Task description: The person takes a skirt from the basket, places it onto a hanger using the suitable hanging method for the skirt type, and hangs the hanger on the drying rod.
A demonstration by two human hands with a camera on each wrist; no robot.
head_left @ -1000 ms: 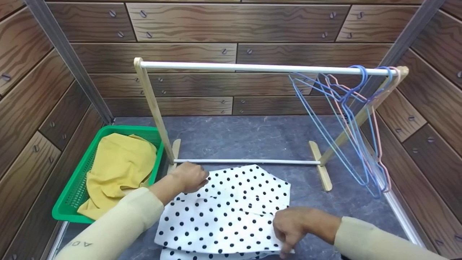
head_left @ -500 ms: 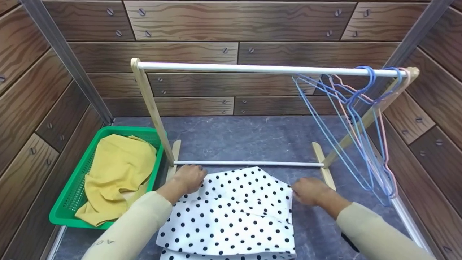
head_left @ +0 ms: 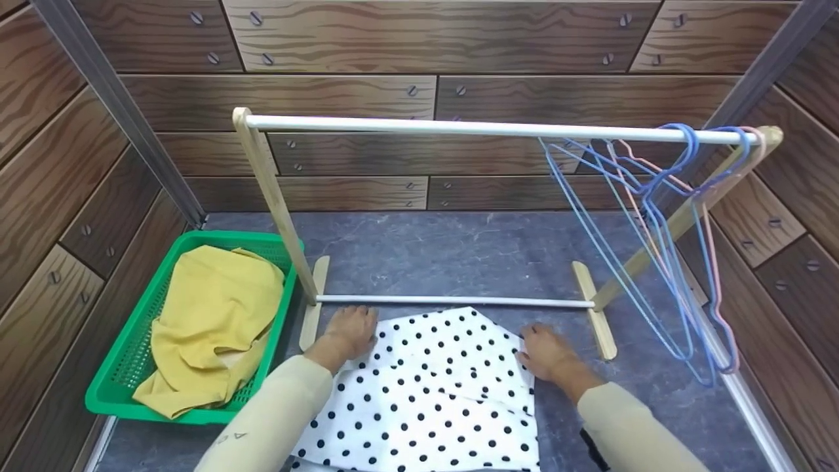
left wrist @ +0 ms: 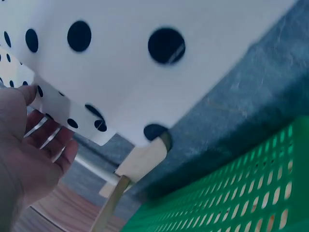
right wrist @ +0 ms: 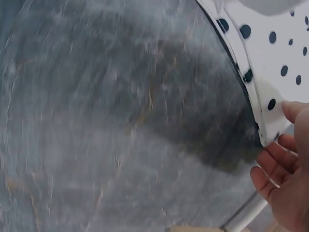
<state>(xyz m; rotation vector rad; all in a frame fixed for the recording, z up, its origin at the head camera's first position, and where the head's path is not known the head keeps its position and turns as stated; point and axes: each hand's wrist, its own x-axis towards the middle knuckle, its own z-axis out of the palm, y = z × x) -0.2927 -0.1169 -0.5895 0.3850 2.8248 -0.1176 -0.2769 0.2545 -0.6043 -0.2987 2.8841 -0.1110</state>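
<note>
A white cloth with black polka dots (head_left: pixel 432 393) lies in folded layers on the grey floor, its lower end running out of the head view. My left hand (head_left: pixel 351 331) rests at its upper left edge. In the left wrist view, the thumb and loosely bent fingers of the left hand (left wrist: pixel 36 145) stand apart beside the dotted cloth (left wrist: pixel 120 58). At the upper right edge is my right hand (head_left: pixel 547 354). The right wrist view has the right hand (right wrist: pixel 285 164) pinching a corner of the cloth (right wrist: pixel 270 58), thumb on top and fingertips beneath.
Left of the cloth stands a green basket (head_left: pixel 98 387) holding a yellow cloth (head_left: pixel 219 314). Behind the cloth is a wooden rack with a white top rail (head_left: pixel 406 126) and a low bar (head_left: pixel 452 300). Blue and pink hangers (head_left: pixel 668 262) hang at its right end. Wood-patterned walls surround the floor.
My right hand has moved from the cloth's lower right edge up to its upper right edge. My left hand stays near the upper left edge, its fingers now less curled.
</note>
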